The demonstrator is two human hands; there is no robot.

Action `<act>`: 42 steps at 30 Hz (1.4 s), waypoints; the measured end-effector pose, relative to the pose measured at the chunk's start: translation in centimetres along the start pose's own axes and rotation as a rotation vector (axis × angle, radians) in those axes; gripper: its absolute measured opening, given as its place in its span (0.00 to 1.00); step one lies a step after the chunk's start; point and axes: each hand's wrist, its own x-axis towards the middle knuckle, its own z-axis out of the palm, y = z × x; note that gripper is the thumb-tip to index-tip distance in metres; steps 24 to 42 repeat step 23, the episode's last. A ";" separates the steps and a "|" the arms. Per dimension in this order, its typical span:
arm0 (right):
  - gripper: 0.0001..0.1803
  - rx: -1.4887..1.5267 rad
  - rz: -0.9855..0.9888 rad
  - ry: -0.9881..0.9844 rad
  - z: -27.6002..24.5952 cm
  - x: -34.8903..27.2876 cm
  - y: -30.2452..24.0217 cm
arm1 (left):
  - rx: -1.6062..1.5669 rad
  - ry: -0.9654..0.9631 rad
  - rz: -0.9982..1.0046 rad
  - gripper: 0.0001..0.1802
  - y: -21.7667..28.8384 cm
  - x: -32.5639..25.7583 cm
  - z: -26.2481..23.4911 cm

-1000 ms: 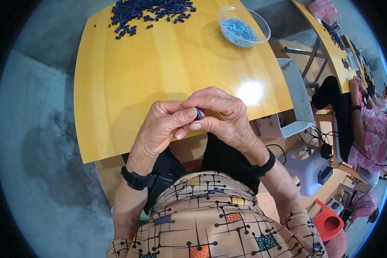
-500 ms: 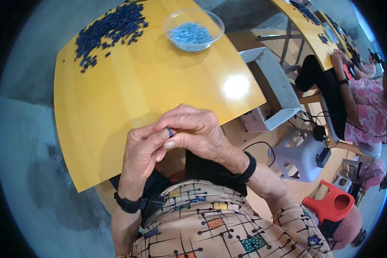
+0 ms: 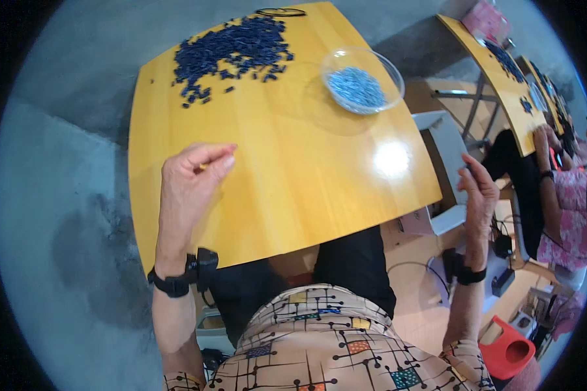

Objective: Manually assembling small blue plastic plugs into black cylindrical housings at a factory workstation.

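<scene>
My left hand (image 3: 192,176) hovers over the near left part of the yellow wooden table (image 3: 306,176), fingertips pinched together with nothing visible between them. My right hand (image 3: 479,189) is raised beyond the table's right edge, its fingers close together and upright; whether a small piece sits in them is too small to tell. Both wrists carry black bands. A heap of small dark blue pieces (image 3: 235,45) lies at the far left of the table. A clear bowl (image 3: 390,72) at the far right holds light blue pieces.
A thin black loop (image 3: 280,12) lies at the table's far edge. To the right stands a second yellow table (image 3: 496,72) with more dark pieces, where another person (image 3: 561,195) sits. A red container (image 3: 509,348) stands on the floor at lower right.
My hands were joined in front of me around a small dark blue piece; they have parted, the left out over the table, the right past the table's right edge.
</scene>
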 end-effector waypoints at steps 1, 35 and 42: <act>0.20 -0.090 0.029 0.018 -1.5 1.0 2.7 | 0.010 0.022 0.001 0.08 -0.4 1.0 -0.9; 0.15 -0.074 -0.498 -0.689 14.4 -3.1 -15.0 | 0.675 0.120 0.260 0.15 -7.8 15.5 1.9; 0.15 -0.074 -0.498 -0.689 14.4 -3.1 -15.0 | 0.675 0.120 0.260 0.15 -7.8 15.5 1.9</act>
